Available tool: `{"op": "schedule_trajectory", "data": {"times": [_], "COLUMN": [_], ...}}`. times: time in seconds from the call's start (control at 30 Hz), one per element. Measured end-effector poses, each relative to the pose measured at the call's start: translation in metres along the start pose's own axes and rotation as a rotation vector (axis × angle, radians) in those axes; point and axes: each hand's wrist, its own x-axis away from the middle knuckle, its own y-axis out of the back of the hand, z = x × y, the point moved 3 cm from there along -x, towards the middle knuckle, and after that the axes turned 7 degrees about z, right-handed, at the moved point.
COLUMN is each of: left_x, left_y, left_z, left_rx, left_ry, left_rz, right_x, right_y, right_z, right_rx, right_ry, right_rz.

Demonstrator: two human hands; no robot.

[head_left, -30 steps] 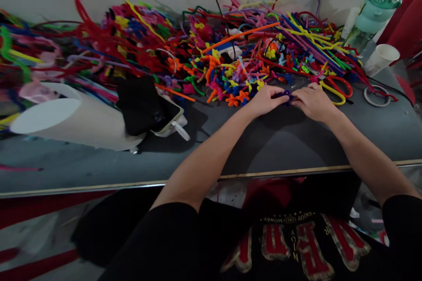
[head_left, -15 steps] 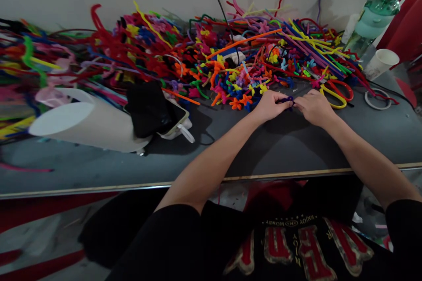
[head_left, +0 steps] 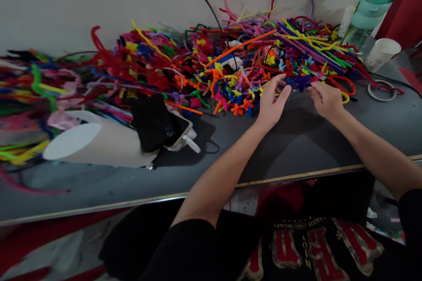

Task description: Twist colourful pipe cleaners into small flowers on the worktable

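A dark purple pipe-cleaner flower (head_left: 302, 82) is held up above the table by my right hand (head_left: 326, 98), whose thumb and fingertips pinch its right side. My left hand (head_left: 274, 99) is just left of the flower, apart from it, with thumb and fingers spread and nothing between them. Behind both hands lies a heap of small pipe-cleaner flowers (head_left: 237, 109) in orange, yellow, pink and blue. Scissors with red and yellow handles (head_left: 346, 83) lie partly hidden behind my right hand.
Loose pipe cleaners (head_left: 313, 41) are heaped along the wall. To the left lie a white cylindrical stand (head_left: 112, 142) and a black phone-like object (head_left: 153, 123). At the right stand a paper cup (head_left: 382, 55), a green bottle (head_left: 367, 15) and a white ring (head_left: 381, 91).
My left hand has let go of the purple flower and opened. My right hand has lifted the flower slightly and shows its petals. The camera view has turned a little.
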Motion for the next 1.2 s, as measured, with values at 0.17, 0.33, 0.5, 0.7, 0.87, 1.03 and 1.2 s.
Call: {"op": "schedule_trajectory", "data": {"times": [0.17, 0.33, 0.5, 0.7, 0.87, 1.03, 1.2], "left_x": [0.004, 0.002, 0.000, 0.000, -0.001, -0.003, -0.004], "left_y": [-0.006, -0.005, -0.005, -0.003, -0.004, -0.005, -0.003], "left_z": [0.003, 0.009, 0.014, 0.018, 0.022, 0.022, 0.021], "left_rx": [0.035, 0.105, 0.187, 0.145, 0.168, 0.161, 0.128], "left_ry": [0.042, 0.085, 0.140, 0.096, 0.070, 0.083, 0.089], "left_rz": [0.040, 0.085, 0.259, 0.329, 0.384, 0.418, 0.458], "right_x": [0.000, -0.001, -0.003, -0.003, -0.002, 0.000, 0.002], "right_y": [-0.009, -0.005, -0.002, -0.008, -0.008, -0.008, -0.007], "right_z": [0.007, 0.007, 0.009, 0.014, 0.015, 0.017, 0.022], "right_rx": [-0.040, -0.107, -0.117, -0.045, -0.033, -0.049, 0.009], "right_ry": [0.049, 0.164, 0.201, 0.201, 0.217, 0.246, 0.275], "right_rz": [0.081, 0.290, 0.329, 0.394, 0.415, 0.418, 0.442]}}
